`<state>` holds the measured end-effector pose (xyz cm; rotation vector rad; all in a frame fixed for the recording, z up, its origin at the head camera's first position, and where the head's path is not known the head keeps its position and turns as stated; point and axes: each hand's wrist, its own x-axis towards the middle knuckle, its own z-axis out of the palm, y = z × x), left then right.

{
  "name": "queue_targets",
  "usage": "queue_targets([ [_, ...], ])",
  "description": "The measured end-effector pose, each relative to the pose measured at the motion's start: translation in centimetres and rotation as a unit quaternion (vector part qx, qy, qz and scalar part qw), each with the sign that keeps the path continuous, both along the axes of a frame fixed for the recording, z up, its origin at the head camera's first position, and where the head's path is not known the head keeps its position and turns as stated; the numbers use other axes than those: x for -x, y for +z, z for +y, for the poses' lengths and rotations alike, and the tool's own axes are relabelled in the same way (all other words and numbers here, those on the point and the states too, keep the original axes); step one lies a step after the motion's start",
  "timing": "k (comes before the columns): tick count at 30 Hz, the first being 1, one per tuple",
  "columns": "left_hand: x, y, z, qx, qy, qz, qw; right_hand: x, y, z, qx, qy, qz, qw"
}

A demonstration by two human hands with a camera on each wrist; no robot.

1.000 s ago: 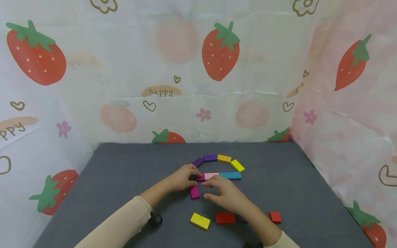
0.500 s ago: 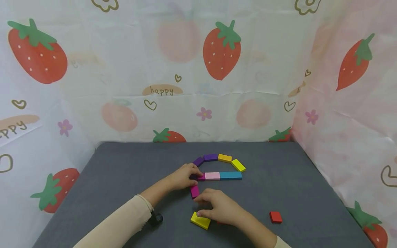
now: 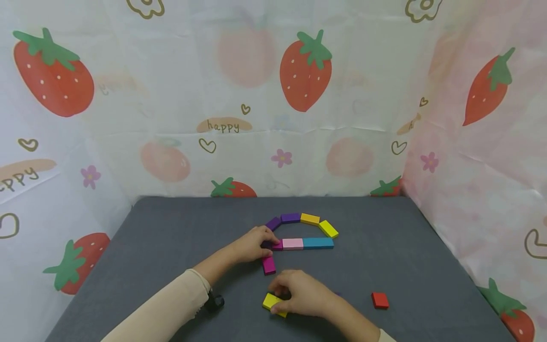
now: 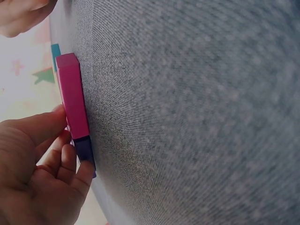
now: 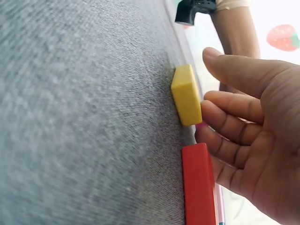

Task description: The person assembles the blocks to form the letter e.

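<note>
My left hand point(image 3: 252, 244) rests at the left end of a row of flat blocks. In the left wrist view its thumb touches a magenta block point(image 4: 74, 98), and its other fingers lie loosely bent beside a dark blue block point(image 4: 85, 152). The row continues with a pink block point(image 3: 292, 244) and a blue block point(image 3: 318, 243). My right hand point(image 3: 305, 294) is over a yellow block point(image 3: 270, 301), thumb on the near side and fingers on the far side. In the right wrist view a gap shows between the fingers and the yellow block.
Purple blocks point(image 3: 290, 218), an orange-yellow block point(image 3: 309, 219) and a yellow block point(image 3: 328, 229) form an arc behind the row. A red block point(image 5: 199, 183) lies beside the right hand, mostly hidden in the head view. A small red block point(image 3: 380, 300) lies farther right on the grey cloth point(image 3: 179, 228).
My right hand has moved from beside the pink block down and towards me, to the near yellow block. My left hand has stayed at the left end of the row.
</note>
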<state>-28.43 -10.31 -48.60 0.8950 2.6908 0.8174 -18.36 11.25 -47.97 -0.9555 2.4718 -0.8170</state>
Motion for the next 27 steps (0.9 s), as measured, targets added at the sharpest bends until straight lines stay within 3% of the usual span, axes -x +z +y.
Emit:
queue_targets([
  [11, -0.17, -0.06, 0.17, -0.006, 0.003, -0.008, 0.9999, -0.61, -0.11, -0.37, -0.041, -0.02, -0.001, 0.999],
  [17, -0.12, -0.2, 0.26, -0.004, 0.0, 0.002, 1.0, -0.83, -0.27, -0.41, -0.038, -0.017, 0.02, 0.9989],
  [27, -0.18, 0.32, 0.27, 0.011, 0.0, 0.023, 0.9997, -0.67, -0.73, -0.63, -0.038, -0.026, 0.019, 0.9988],
])
